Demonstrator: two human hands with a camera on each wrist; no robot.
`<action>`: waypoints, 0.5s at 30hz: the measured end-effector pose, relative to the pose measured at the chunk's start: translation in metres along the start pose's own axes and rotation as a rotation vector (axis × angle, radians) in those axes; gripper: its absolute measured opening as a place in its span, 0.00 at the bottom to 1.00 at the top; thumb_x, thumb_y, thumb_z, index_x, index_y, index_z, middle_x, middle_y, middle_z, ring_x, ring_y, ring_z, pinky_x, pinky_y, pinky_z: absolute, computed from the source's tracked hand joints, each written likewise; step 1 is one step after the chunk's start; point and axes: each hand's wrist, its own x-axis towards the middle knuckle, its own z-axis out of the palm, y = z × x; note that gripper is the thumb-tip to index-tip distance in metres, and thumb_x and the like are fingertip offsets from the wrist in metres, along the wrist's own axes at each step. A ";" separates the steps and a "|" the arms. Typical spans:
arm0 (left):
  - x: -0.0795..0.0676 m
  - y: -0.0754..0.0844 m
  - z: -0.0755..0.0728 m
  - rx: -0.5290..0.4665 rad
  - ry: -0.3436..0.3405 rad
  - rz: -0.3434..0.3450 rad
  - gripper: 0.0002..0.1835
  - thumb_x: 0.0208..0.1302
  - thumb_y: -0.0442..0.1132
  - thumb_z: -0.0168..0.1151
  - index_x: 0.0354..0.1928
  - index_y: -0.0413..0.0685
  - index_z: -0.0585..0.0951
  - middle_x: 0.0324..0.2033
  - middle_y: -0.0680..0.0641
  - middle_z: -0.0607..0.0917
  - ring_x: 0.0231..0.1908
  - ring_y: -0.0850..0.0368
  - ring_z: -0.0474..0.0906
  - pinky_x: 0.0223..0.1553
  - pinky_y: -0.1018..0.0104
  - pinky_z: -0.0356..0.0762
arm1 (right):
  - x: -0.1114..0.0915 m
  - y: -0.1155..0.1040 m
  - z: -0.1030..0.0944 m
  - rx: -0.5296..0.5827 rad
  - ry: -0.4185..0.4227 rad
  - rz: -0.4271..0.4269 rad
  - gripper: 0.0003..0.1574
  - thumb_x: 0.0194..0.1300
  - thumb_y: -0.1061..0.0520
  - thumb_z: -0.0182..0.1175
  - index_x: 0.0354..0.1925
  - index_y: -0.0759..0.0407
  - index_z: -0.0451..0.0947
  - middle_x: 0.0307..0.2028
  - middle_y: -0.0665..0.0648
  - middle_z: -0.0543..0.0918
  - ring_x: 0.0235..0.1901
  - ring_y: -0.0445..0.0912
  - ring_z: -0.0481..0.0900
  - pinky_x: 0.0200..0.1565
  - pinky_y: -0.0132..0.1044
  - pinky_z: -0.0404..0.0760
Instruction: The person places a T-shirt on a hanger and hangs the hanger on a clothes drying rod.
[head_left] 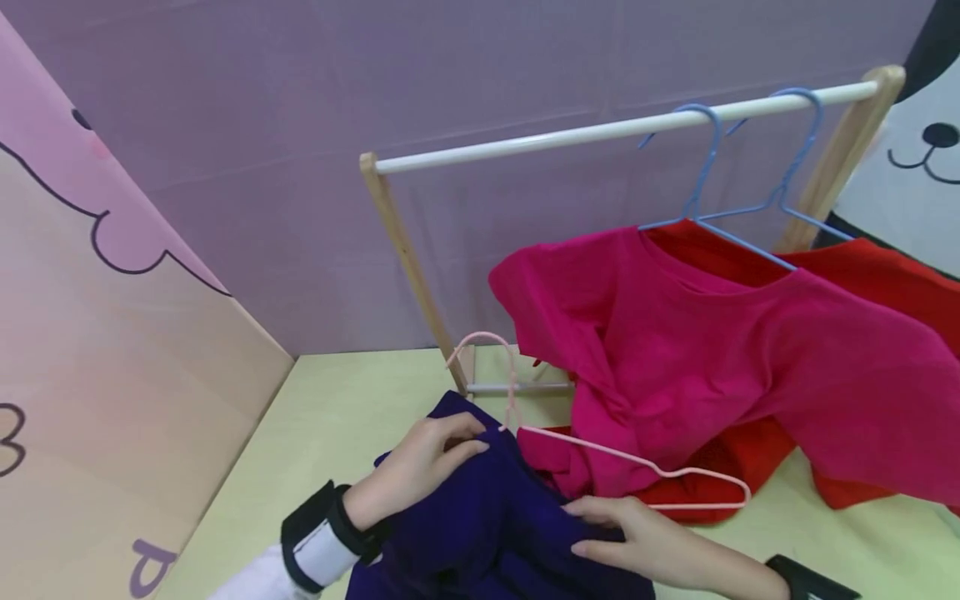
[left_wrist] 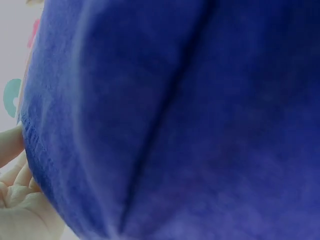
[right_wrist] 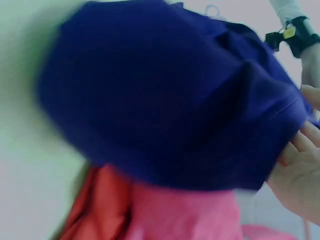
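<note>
A navy blue garment hangs bunched between both hands at the front of the head view. My left hand pinches its upper edge close to the hook of a pink hanger. Fabric hides the hanger's left part, while its right arm sticks out bare to the side. On the right, my right hand holds the garment's edge between thumb and fingers. Navy cloth fills most of the left wrist view. In the right wrist view the cloth spreads beside the right hand.
Behind stands a rack with a white rail and wooden posts. A magenta T-shirt and a red garment hang from it on blue hangers. A printed panel borders the pale yellow tabletop on the left.
</note>
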 end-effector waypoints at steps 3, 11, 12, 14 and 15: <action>-0.003 -0.002 -0.004 -0.013 0.025 -0.021 0.03 0.59 0.33 0.56 0.34 0.43 0.78 0.28 0.51 0.82 0.26 0.67 0.72 0.29 0.73 0.71 | -0.014 0.012 -0.006 -0.090 0.036 -0.055 0.17 0.62 0.54 0.54 0.46 0.62 0.75 0.42 0.52 0.80 0.41 0.34 0.75 0.37 0.29 0.75; -0.010 -0.012 -0.011 -0.015 0.050 -0.011 0.03 0.59 0.32 0.56 0.33 0.43 0.78 0.27 0.52 0.81 0.25 0.67 0.70 0.28 0.72 0.71 | -0.046 0.031 -0.027 -0.598 0.350 -0.177 0.12 0.49 0.60 0.65 0.35 0.52 0.78 0.33 0.41 0.78 0.35 0.37 0.74 0.35 0.25 0.72; -0.010 -0.013 -0.011 -0.013 0.051 -0.009 0.03 0.59 0.32 0.56 0.33 0.43 0.78 0.27 0.52 0.81 0.25 0.67 0.71 0.28 0.72 0.71 | -0.050 0.033 -0.029 -0.656 0.404 -0.210 0.14 0.46 0.61 0.67 0.34 0.52 0.78 0.32 0.40 0.78 0.34 0.38 0.73 0.35 0.23 0.70; -0.012 -0.016 -0.012 -0.008 0.057 -0.003 0.03 0.59 0.32 0.56 0.33 0.42 0.78 0.27 0.52 0.81 0.25 0.67 0.71 0.28 0.72 0.71 | -0.057 0.036 -0.034 -0.705 0.477 -0.254 0.14 0.46 0.59 0.67 0.34 0.51 0.77 0.32 0.40 0.77 0.34 0.37 0.72 0.36 0.19 0.67; -0.013 -0.018 -0.012 -0.007 0.060 -0.001 0.03 0.59 0.32 0.56 0.33 0.42 0.78 0.27 0.52 0.81 0.25 0.67 0.71 0.28 0.72 0.71 | -0.059 0.036 -0.036 -0.714 0.508 -0.278 0.11 0.49 0.56 0.66 0.34 0.51 0.77 0.32 0.40 0.77 0.34 0.36 0.71 0.37 0.18 0.65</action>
